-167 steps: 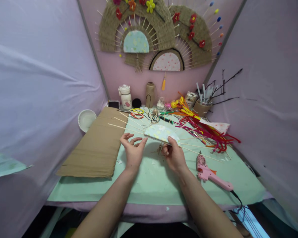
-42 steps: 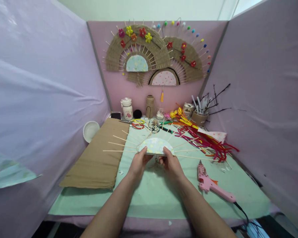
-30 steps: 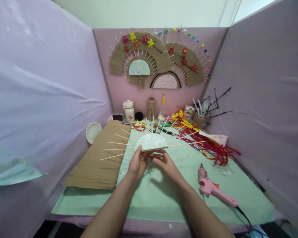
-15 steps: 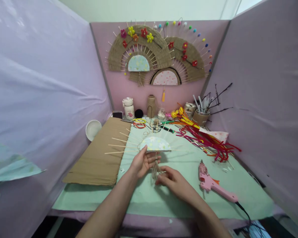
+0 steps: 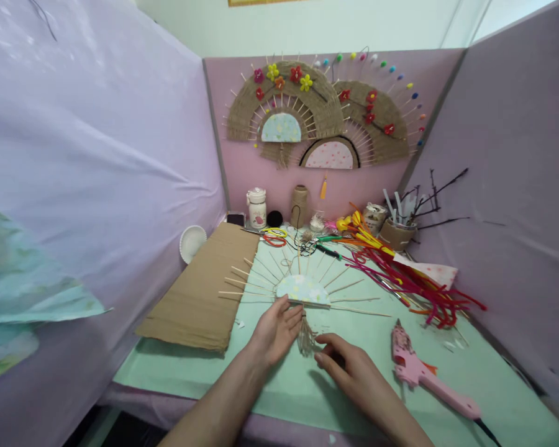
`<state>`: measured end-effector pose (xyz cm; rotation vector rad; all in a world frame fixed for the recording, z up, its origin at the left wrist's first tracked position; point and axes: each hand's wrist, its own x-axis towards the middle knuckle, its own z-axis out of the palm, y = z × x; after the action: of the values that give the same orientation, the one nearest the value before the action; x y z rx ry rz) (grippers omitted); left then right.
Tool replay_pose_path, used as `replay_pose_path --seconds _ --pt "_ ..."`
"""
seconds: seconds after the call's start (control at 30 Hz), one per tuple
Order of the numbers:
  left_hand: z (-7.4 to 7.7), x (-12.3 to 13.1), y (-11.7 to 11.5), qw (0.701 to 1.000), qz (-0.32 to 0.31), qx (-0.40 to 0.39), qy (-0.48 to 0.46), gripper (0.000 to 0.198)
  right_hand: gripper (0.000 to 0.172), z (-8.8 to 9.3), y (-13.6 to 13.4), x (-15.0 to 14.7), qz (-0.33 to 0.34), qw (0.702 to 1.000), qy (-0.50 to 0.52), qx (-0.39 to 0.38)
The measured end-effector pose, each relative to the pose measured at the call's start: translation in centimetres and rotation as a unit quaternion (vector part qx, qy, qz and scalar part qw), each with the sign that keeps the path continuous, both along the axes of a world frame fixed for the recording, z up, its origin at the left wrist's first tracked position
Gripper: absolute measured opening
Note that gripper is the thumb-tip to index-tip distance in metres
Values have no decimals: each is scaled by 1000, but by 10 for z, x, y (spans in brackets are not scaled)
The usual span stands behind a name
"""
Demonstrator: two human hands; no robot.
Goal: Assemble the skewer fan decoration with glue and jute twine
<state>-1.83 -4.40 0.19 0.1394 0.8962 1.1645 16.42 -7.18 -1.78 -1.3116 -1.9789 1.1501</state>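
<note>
A pale blue half-round paper fan (image 5: pixel 302 290) with wooden skewers spreading from it lies on the green table cover (image 5: pixel 279 388). A short jute tassel (image 5: pixel 306 338) hangs from the middle of its straight edge. My left hand (image 5: pixel 276 330) grips that straight edge just left of the tassel, fingers together on the paper. My right hand (image 5: pixel 351 367) lies low on the table to the right. Its fingertips are closed at the tassel's lower strands.
A brown cardboard sheet (image 5: pixel 193 298) lies to the left and a pink glue gun (image 5: pixel 419 372) to the right. Red and yellow pipe cleaners (image 5: pixel 400 273), scissors (image 5: pixel 274 236), a jar (image 5: pixel 256 208), a twine spool (image 5: pixel 300 205) and a tool cup (image 5: pixel 395 233) crowd the back. Finished fans (image 5: pixel 317 118) hang on the wall.
The fan has come down from mid-air to the table. My right hand let go of its edge and dropped to the tassel. My left hand kept its hold.
</note>
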Motion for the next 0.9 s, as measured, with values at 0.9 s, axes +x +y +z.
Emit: replay_pose_path --seconds 0.9 --pt "-3 24 -41 972 -8 133 196 33 25 2 7 -23 -161 851 463 -188"
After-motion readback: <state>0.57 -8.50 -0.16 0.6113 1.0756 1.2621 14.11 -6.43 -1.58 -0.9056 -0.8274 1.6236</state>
